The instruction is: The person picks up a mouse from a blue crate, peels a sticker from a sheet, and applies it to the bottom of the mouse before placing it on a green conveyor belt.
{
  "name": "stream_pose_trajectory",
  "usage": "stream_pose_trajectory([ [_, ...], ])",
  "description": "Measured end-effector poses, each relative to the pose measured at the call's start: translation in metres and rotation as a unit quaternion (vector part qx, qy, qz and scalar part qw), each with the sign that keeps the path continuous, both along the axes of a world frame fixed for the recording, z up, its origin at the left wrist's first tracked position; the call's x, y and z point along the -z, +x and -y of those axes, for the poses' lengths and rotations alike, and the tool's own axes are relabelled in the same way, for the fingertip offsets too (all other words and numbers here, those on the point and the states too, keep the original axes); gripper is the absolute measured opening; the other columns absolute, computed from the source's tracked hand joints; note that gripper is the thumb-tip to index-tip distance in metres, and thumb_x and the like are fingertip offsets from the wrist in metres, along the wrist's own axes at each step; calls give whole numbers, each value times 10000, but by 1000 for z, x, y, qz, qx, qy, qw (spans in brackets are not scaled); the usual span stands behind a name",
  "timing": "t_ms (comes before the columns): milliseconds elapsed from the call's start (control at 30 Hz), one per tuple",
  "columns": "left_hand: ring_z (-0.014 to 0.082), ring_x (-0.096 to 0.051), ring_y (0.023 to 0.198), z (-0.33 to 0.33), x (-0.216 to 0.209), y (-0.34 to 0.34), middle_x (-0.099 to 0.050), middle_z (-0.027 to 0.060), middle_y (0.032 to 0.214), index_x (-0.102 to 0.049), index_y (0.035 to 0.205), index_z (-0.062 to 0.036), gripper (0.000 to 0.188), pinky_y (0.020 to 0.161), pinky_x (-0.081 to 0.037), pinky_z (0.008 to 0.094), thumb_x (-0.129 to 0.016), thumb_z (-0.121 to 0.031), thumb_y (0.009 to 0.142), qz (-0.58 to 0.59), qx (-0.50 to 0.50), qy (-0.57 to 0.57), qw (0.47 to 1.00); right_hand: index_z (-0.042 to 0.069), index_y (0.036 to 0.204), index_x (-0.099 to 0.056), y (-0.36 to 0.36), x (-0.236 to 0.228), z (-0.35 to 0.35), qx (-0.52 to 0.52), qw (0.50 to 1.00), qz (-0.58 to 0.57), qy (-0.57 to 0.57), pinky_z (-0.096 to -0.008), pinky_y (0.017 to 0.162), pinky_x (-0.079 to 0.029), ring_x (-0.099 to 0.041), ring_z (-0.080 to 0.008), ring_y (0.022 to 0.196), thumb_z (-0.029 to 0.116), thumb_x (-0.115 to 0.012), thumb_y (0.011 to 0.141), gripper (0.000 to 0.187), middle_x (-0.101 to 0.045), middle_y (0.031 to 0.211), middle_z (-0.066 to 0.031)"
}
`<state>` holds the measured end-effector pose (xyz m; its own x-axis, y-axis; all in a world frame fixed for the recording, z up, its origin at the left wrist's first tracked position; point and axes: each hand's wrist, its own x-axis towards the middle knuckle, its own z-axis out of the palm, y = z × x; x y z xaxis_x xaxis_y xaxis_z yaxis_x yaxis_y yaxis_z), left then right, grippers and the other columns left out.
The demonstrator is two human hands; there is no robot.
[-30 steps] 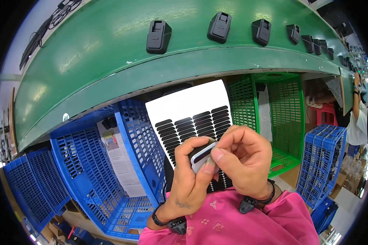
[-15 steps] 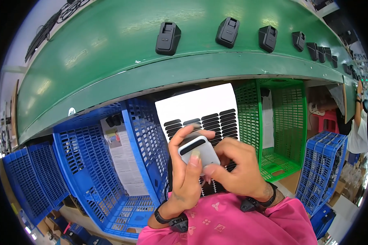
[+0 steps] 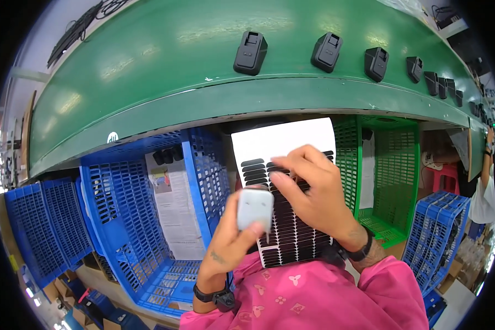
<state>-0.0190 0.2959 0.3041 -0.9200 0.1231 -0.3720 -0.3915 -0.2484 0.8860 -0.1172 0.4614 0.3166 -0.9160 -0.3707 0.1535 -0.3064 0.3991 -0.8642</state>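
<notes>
My left hand (image 3: 228, 242) grips a small white rounded-square device (image 3: 254, 208), its thumb across the lower edge. The device shows a plain pale face with two small marks, slightly blurred. Behind it a white sheet (image 3: 286, 135) with rows of black oblong stickers (image 3: 283, 225) leans between me and the bench. Over the upper rows, my right hand (image 3: 322, 198) has its thumb and forefinger closed together at the stickers. Whatever lies between those fingertips is too small to make out.
A green bench (image 3: 165, 60) crosses ahead, with a row of black cradle-like units (image 3: 251, 53) on it. Below stand a blue crate (image 3: 115, 236) on the left and a green crate (image 3: 390, 170) on the right. Another person's arm (image 3: 486, 159) shows at far right.
My right hand has left the device and moved up to the sticker sheet. My left hand has lowered and turned the device, so its black strip no longer shows. The view has shifted slightly.
</notes>
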Motion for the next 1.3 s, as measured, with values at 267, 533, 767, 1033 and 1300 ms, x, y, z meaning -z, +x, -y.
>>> stream_pose_trajectory([
  [267,223,-552,940,2,5,2,-522,168,1120,-274,1330,1,813,836,-438,356,-158,-677,898,-21,-120,82,989,59,992,-662,7,35,25,28,960,-224,163,-349,643,-435,-506,-249,787,47,-702,699,296,-534,863,-72],
  [533,249,-603,836,-5,3,-5,-551,182,1057,-324,1264,-3,625,746,-492,367,-272,-545,956,-26,-141,66,987,19,838,-600,11,29,36,64,984,-145,83,-352,677,-400,-518,-230,783,24,-680,723,140,-552,815,-72],
  [767,191,-566,960,-6,-7,-4,-521,156,1127,-288,1260,-13,436,843,-479,321,-512,-171,921,-16,-95,95,991,3,849,-561,9,-16,-1,12,900,333,-282,-207,630,-421,-525,-54,716,-1,-607,817,57,-572,797,-5],
  [1033,256,-545,1008,-23,-29,-8,-476,198,1181,-166,1370,1,711,864,-447,355,-622,-125,840,-101,27,-71,992,-18,851,-549,13,-47,-16,-44,866,403,-294,-183,543,-441,-533,-31,636,-24,-594,811,60,-565,728,-10],
  [1300,278,-553,1007,-28,-42,-13,-482,226,1160,-147,1352,10,679,868,-447,377,-595,-96,853,-78,55,-70,993,-18,821,-553,10,-56,-22,-47,859,428,-275,-171,528,-420,-514,-19,627,-23,-601,794,55,-555,722,-5],
])
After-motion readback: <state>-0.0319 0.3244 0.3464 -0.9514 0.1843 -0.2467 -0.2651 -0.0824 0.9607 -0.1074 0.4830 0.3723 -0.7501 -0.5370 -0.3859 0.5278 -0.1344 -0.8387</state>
